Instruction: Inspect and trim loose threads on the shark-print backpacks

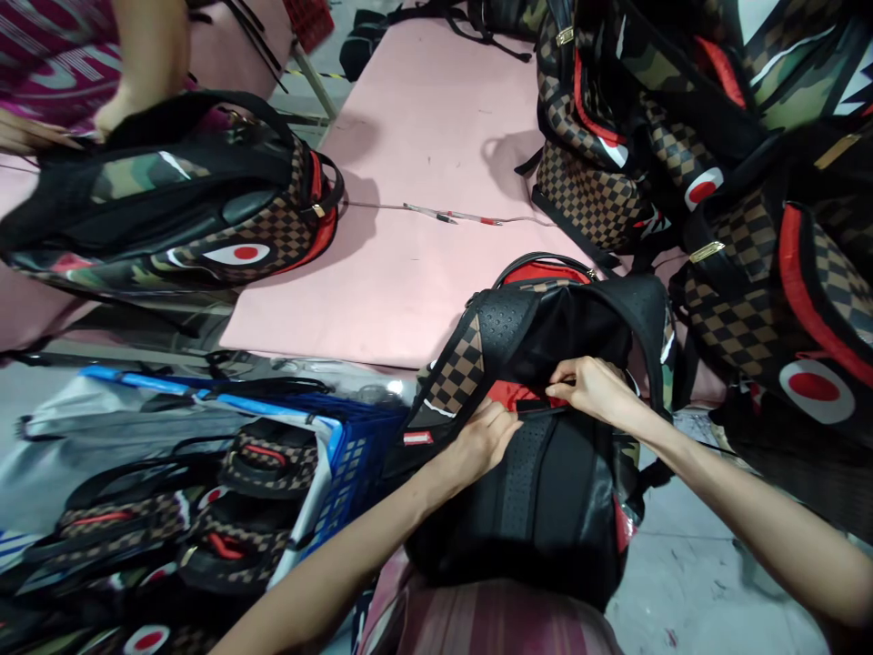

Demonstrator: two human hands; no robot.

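A black backpack (pixel 566 509) with checkered and camouflage panels leans against the table edge in front of me, its padded back and straps facing up. Across the back panel runs an opening that shows red lining (pixel 508 393). My left hand (pixel 486 441) has its fingers closed on the opening's edge at the left. Opposite it, my right hand (pixel 590 389) pinches the red lining near the right end of the opening. A dark strip lies between the two hands. The inside of the opening is mostly hidden.
More backpacks (pixel 764 309) are piled on the right. A co-worker's hands touch another backpack (pixel 259 227) at the left. Two pens (pixel 443 216) lie on the pink table (pixel 409 282). At lower left, a blue basket (pixel 355 464) holds several backpacks.
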